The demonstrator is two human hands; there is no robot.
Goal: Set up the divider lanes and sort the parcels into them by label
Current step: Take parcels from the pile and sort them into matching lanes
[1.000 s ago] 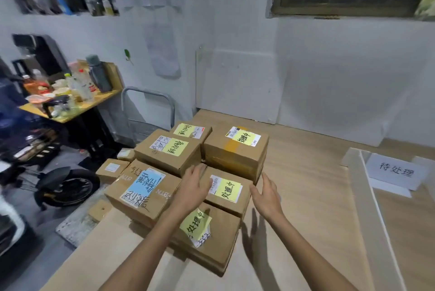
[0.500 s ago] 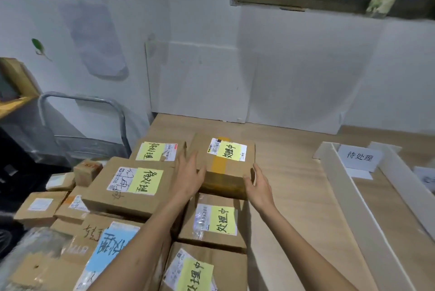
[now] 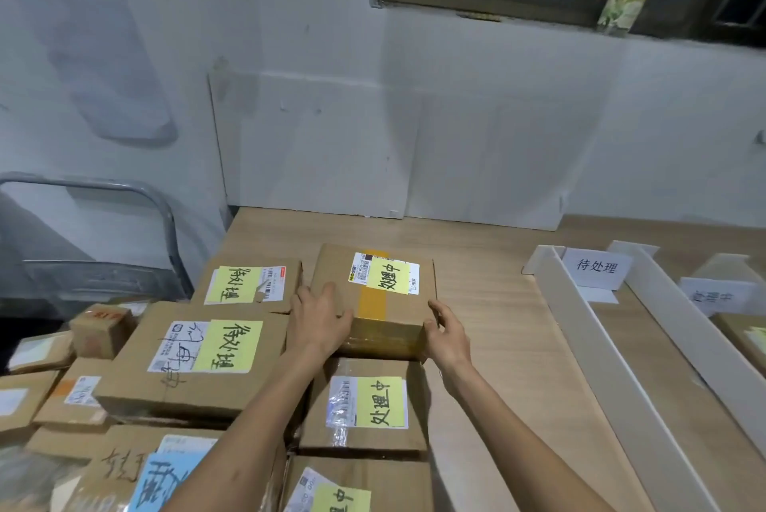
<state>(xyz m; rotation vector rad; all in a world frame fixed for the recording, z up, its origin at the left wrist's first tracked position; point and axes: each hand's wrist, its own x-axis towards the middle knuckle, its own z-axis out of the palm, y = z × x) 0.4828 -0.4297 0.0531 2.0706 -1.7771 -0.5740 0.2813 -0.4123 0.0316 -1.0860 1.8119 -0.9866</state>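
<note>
A cardboard parcel with a yellow label and an orange tape stripe sits at the far end of a cluster of parcels on the wooden table. My left hand grips its left front corner and my right hand grips its right front corner. In front of it lies another yellow-labelled parcel. To the left are two parcels with yellow labels. White divider strips form lanes at the right, with a paper lane sign standing between them.
A second lane sign and a parcel lie in the lane at the far right. A blue-labelled parcel is at the bottom left. Smaller boxes and a metal trolley handle stand left of the table. White wall behind.
My view has swung right and closer to the table. Both hands moved from the nearer parcels forward to the far taped parcel and closed on its front corners.
</note>
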